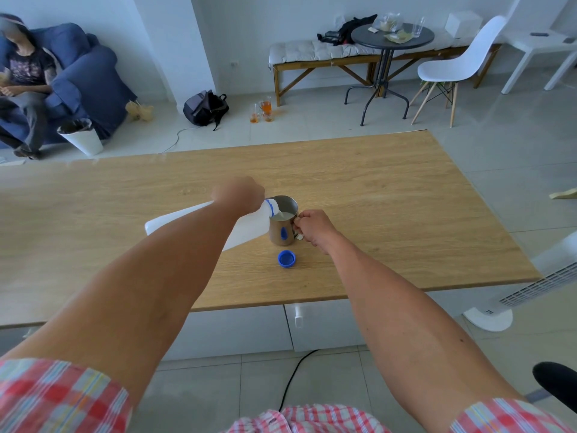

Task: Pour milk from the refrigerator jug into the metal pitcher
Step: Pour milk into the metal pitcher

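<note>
Jug [249,228] tipped in left hand [239,195]; right hand [313,226] grips pitcher [283,223], cap [286,259] beside

Both bare forearms are stretched forward. The left hand [239,195] is clenched, knuckles turned far; the right hand [313,226] is closed in a fist beside it.

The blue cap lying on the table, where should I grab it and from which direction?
Judging by its pose, take the blue cap by its round rim, pinching opposite sides from straight above. It lies flat on the wooden table, open side up, just in front of the metal pitcher, so its low wall is the only part to grip. Both hands are busy; the right hand is nearer.
</note>
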Demonstrator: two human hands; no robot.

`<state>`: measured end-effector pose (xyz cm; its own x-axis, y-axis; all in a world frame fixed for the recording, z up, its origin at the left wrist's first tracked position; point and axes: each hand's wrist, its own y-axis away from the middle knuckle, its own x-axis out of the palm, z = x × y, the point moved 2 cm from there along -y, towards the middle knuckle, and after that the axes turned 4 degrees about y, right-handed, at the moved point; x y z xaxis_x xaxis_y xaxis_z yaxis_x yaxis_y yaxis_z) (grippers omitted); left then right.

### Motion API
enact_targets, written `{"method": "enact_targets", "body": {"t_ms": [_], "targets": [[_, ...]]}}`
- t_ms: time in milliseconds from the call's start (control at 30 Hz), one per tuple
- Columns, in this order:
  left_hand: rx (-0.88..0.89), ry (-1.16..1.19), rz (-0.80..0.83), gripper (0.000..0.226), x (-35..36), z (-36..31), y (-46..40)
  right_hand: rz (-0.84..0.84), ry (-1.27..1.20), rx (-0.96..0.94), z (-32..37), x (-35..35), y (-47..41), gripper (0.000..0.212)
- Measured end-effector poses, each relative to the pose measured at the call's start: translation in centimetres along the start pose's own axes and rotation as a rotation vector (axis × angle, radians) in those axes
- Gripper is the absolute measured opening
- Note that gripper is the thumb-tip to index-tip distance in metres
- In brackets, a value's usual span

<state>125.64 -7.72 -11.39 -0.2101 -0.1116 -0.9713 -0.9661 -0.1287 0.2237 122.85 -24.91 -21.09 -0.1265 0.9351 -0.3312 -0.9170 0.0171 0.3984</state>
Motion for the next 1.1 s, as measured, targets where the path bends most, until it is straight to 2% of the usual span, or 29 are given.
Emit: {"method": "enact_targets", "body": {"t_ms": [1100], "targets": [[-0.002,-0.006,-0.010,0.028,0.16,-0.04,-0.12,0.001,0.003,-0.005,0.03,0.01,0.06,0.016]]}}
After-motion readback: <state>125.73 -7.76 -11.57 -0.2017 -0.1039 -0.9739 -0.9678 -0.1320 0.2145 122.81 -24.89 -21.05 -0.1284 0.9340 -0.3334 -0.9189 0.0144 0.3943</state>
